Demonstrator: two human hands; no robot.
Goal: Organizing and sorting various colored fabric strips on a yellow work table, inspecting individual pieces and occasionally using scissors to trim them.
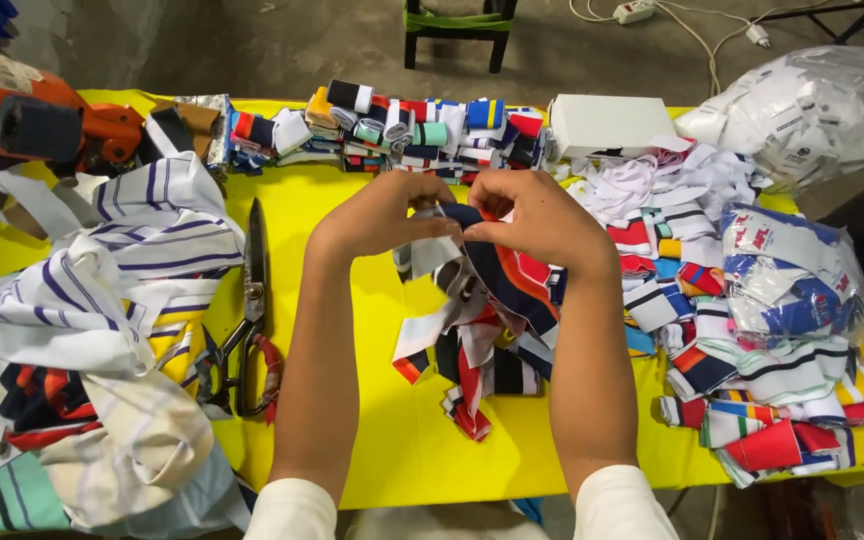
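Both hands are pinching the top of a bundle of striped knit rib strips in navy, red and white (487, 300), lifted just above the yellow table cover (392, 440). The left hand (382, 212) is closing thumb and fingertips on the strip's upper left edge, the fingers curled tight around the fabric. The right hand (542, 220) is gripping the same edge just beside it, the fingertips nearly touching the left ones and pressing a navy fold between them. The bundle is hanging down from the two grips, its loose ends trailing onto the cover between the forearms.

Left of the left forearm, a pair of large black-handled tailor's shears (252, 300) is lying on the cover, blades pointing away from the person. Further left, a heap of white cloth with purple stripes (122, 270) is spilling over the table edge, with an orange machine (32, 115) behind it. Along the far edge, a row of folded rib pieces in many colours (402, 130) is sitting beside a white cardboard box (607, 122). To the right, more striped trims (752, 400) are piling up beneath clear plastic bags (802, 100).
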